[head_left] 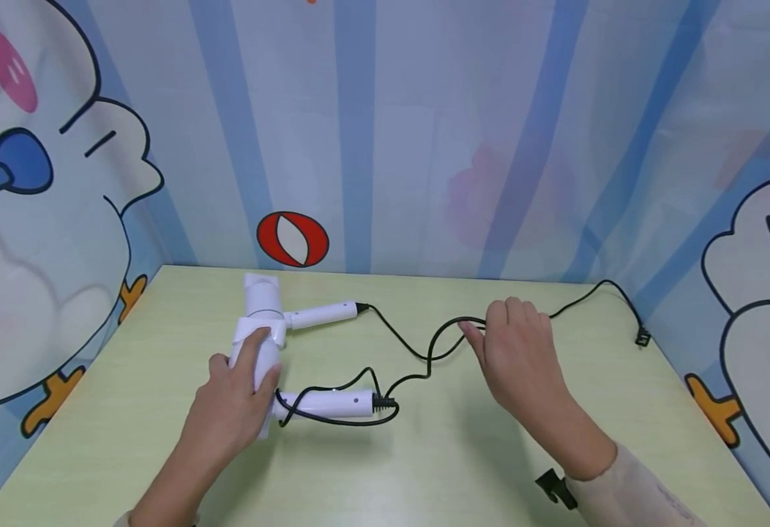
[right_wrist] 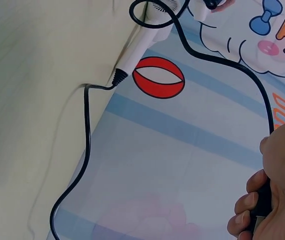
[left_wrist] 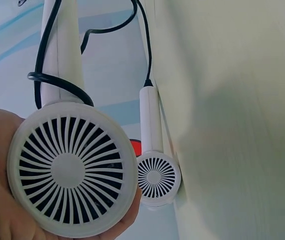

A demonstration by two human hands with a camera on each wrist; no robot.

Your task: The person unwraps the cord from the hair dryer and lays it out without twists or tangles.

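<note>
In the head view my left hand [head_left: 230, 395] grips the body of a white hair dryer [head_left: 332, 403], its handle turned to the right. The left wrist view shows that dryer's round slotted grille [left_wrist: 68, 172] close up, with fingers around the body. A black cord [left_wrist: 62, 85] loops round its handle. My right hand [head_left: 517, 355] holds this cord [head_left: 418, 376] out to the right; in the right wrist view, fingers curl round a black plug [right_wrist: 261, 200] at its end. Behind, a second white hair dryer [head_left: 322, 315] lies on the table.
The second dryer's thin cord [head_left: 398, 338] passes behind my right hand to a black plug [head_left: 643, 337] near the table's right edge. A patterned blue and white backdrop [head_left: 411, 161] stands behind the pale table [head_left: 391, 483]. A black strap piece [head_left: 556, 489] shows beside my right sleeve.
</note>
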